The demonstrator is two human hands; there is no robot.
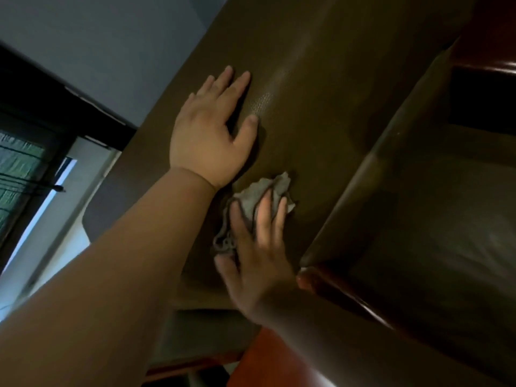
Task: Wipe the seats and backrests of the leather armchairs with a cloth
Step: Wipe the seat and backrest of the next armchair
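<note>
Grey cloth on dark olive-brown leather backrest (pebbled grain).

Part of the cloth lies hidden under the right hand, the armchair runs off the frame at twelve and three o'clock, both forearms are cut off at six and eight o'clock, and the window at nine o'clock is blurred.

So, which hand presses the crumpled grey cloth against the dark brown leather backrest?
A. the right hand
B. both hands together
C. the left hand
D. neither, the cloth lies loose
A: the right hand lies with straight fingers on the crumpled grey cloth, while the left hand rests flat on the bare dark brown leather backrest.
</note>
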